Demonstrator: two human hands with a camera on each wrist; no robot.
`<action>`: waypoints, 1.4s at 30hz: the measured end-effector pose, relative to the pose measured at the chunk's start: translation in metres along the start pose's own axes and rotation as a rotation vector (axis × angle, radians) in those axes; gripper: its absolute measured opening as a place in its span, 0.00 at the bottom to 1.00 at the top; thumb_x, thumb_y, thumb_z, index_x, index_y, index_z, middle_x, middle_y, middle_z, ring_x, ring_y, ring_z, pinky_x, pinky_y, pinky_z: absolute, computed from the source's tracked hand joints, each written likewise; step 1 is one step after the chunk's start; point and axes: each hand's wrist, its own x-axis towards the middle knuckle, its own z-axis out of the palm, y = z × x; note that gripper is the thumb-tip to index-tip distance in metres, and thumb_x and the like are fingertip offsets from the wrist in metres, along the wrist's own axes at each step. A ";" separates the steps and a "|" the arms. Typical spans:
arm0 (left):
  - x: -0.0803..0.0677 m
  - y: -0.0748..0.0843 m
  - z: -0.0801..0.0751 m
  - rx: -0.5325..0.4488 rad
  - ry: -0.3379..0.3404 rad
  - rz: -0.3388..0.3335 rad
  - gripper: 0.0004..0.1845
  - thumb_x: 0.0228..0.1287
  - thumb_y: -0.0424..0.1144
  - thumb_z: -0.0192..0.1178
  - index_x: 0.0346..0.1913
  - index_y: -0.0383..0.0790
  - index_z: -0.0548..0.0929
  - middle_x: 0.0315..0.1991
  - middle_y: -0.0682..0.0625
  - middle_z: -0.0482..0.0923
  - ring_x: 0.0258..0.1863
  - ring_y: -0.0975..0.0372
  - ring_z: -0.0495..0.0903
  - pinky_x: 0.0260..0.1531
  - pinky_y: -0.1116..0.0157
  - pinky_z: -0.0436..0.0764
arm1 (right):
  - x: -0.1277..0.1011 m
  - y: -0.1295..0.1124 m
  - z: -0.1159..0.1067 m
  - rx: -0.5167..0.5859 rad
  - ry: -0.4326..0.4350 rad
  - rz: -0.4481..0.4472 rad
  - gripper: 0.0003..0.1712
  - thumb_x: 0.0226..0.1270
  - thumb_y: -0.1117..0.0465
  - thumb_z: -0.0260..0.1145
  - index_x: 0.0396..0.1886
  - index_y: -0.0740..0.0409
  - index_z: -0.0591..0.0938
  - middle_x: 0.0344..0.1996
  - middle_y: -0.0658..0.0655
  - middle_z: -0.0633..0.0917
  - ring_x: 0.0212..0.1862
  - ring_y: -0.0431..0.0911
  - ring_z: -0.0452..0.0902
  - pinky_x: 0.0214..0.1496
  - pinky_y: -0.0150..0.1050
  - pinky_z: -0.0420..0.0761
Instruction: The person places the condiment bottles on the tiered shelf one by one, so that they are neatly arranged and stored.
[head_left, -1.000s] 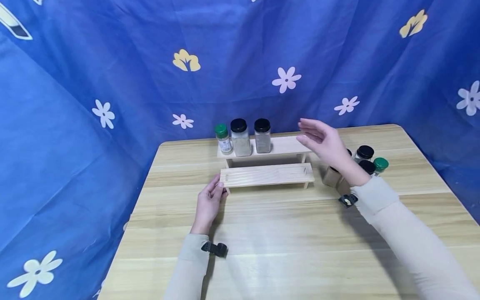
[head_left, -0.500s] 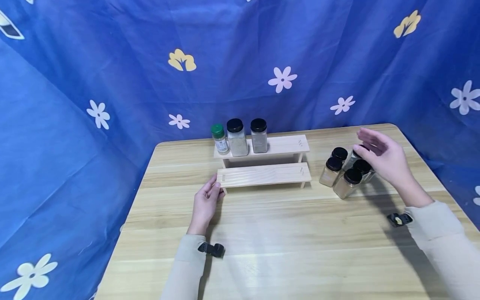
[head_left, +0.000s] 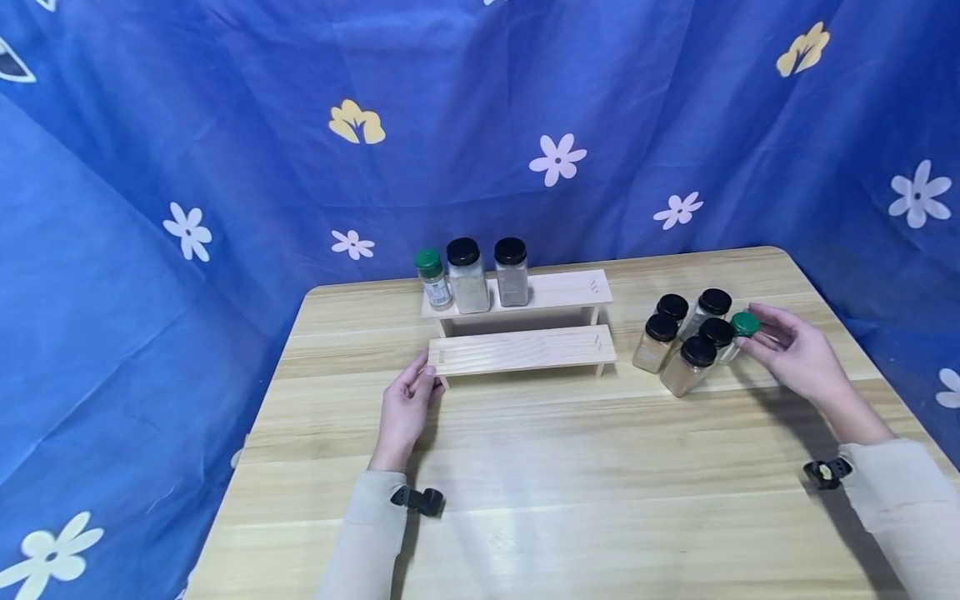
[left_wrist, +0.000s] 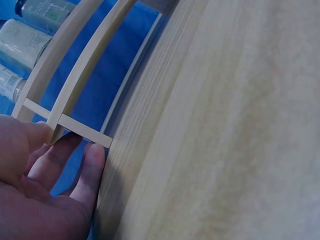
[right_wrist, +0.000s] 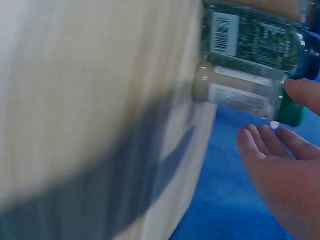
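From my seat the head view is bright and evenly lit, with soft shadows under both forearms and a pale sheen on the table. The left wrist view is sharp but bowed by the lens. The right wrist view is smeared with blur.

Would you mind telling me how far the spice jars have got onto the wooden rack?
Done: three jars, one green-capped and two black-capped, stand on the rack's upper shelf. In hand: the right hand touches the green-capped jar in the cluster on the table, while the left hand holds the lower shelf's left end. Left: that jar and five black-capped jars; the lower shelf bears none.
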 end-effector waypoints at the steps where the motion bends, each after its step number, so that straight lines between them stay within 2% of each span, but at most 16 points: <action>1: 0.000 0.000 0.000 -0.001 0.003 0.002 0.24 0.83 0.39 0.54 0.77 0.41 0.71 0.68 0.36 0.79 0.58 0.52 0.87 0.56 0.72 0.90 | 0.000 0.002 0.001 -0.033 -0.019 0.012 0.36 0.72 0.63 0.72 0.73 0.74 0.70 0.62 0.50 0.83 0.47 0.11 0.73 0.52 0.08 0.79; 2: 0.000 0.000 0.000 0.001 0.005 0.003 0.24 0.83 0.38 0.54 0.77 0.41 0.71 0.68 0.36 0.79 0.58 0.52 0.87 0.56 0.72 0.90 | 0.000 0.005 0.003 -0.062 -0.033 0.020 0.34 0.72 0.62 0.72 0.71 0.74 0.72 0.62 0.57 0.83 0.46 0.11 0.72 0.50 0.07 0.78; 5: 0.001 -0.001 0.001 0.006 0.006 0.004 0.24 0.83 0.38 0.53 0.77 0.40 0.72 0.68 0.35 0.79 0.58 0.52 0.87 0.56 0.72 0.90 | 0.000 0.012 0.006 -0.130 -0.059 0.005 0.29 0.73 0.62 0.71 0.66 0.74 0.75 0.55 0.68 0.85 0.44 0.11 0.71 0.45 0.07 0.78; 6: 0.001 -0.001 0.001 0.008 0.005 0.006 0.24 0.83 0.38 0.53 0.77 0.40 0.72 0.68 0.35 0.79 0.58 0.52 0.87 0.56 0.71 0.90 | -0.001 0.014 0.007 -0.134 -0.063 -0.002 0.27 0.73 0.63 0.71 0.64 0.75 0.76 0.51 0.65 0.87 0.43 0.11 0.71 0.44 0.08 0.79; 8: 0.001 -0.002 0.001 0.010 0.003 0.009 0.24 0.83 0.38 0.53 0.77 0.41 0.72 0.68 0.35 0.79 0.59 0.51 0.87 0.56 0.71 0.90 | -0.001 0.019 0.008 -0.121 -0.061 -0.009 0.25 0.72 0.65 0.71 0.62 0.74 0.77 0.44 0.49 0.89 0.42 0.12 0.73 0.42 0.09 0.80; 10: 0.001 -0.002 0.001 0.014 0.004 0.013 0.24 0.83 0.37 0.53 0.77 0.41 0.72 0.69 0.35 0.79 0.59 0.51 0.87 0.56 0.72 0.90 | -0.001 0.021 0.009 -0.097 -0.060 -0.015 0.24 0.72 0.66 0.71 0.62 0.74 0.76 0.38 0.33 0.85 0.42 0.14 0.75 0.40 0.11 0.82; 12: 0.001 -0.002 0.001 0.018 0.008 0.018 0.24 0.83 0.38 0.53 0.77 0.41 0.71 0.69 0.35 0.79 0.59 0.51 0.87 0.55 0.71 0.90 | 0.000 0.022 0.010 -0.077 -0.059 -0.019 0.23 0.72 0.67 0.71 0.61 0.74 0.76 0.36 0.25 0.81 0.41 0.15 0.76 0.40 0.12 0.83; 17: 0.001 -0.002 0.001 0.020 0.014 0.017 0.24 0.84 0.38 0.53 0.77 0.41 0.71 0.67 0.35 0.80 0.57 0.53 0.88 0.55 0.71 0.91 | 0.000 0.017 0.008 -0.108 -0.048 -0.025 0.23 0.73 0.64 0.70 0.60 0.74 0.77 0.37 0.29 0.82 0.41 0.14 0.75 0.40 0.11 0.82; 23: 0.001 -0.003 0.000 0.013 0.007 0.011 0.25 0.84 0.39 0.53 0.78 0.42 0.71 0.67 0.35 0.80 0.59 0.51 0.87 0.57 0.70 0.90 | 0.000 0.008 -0.002 -0.109 0.014 -0.003 0.21 0.73 0.60 0.71 0.55 0.70 0.79 0.34 0.19 0.79 0.39 0.11 0.74 0.41 0.08 0.79; 28: 0.002 -0.003 0.000 0.011 0.003 0.012 0.25 0.84 0.39 0.53 0.78 0.41 0.70 0.67 0.35 0.80 0.60 0.49 0.86 0.57 0.70 0.90 | 0.006 -0.005 -0.016 -0.074 0.075 -0.026 0.14 0.72 0.61 0.72 0.52 0.62 0.81 0.34 0.19 0.80 0.38 0.13 0.77 0.41 0.08 0.80; 32: 0.001 -0.003 -0.001 0.005 0.007 0.012 0.25 0.83 0.38 0.53 0.77 0.41 0.71 0.67 0.35 0.79 0.60 0.51 0.87 0.56 0.71 0.90 | 0.014 -0.019 -0.025 -0.091 0.117 -0.049 0.11 0.72 0.61 0.72 0.50 0.57 0.83 0.32 0.18 0.80 0.37 0.13 0.77 0.38 0.08 0.79; 39: 0.001 -0.003 -0.001 -0.012 0.009 -0.007 0.24 0.83 0.39 0.54 0.77 0.42 0.72 0.68 0.37 0.80 0.54 0.62 0.88 0.56 0.72 0.90 | 0.026 -0.055 -0.027 -0.121 0.175 -0.051 0.15 0.72 0.56 0.73 0.51 0.59 0.83 0.32 0.16 0.79 0.37 0.12 0.76 0.38 0.07 0.78; 42: 0.000 -0.002 0.000 -0.008 0.009 -0.007 0.24 0.83 0.39 0.54 0.77 0.42 0.72 0.68 0.37 0.80 0.56 0.59 0.88 0.56 0.72 0.90 | 0.034 -0.070 -0.020 -0.115 0.176 -0.060 0.17 0.72 0.55 0.73 0.52 0.60 0.83 0.32 0.16 0.79 0.37 0.12 0.77 0.38 0.07 0.78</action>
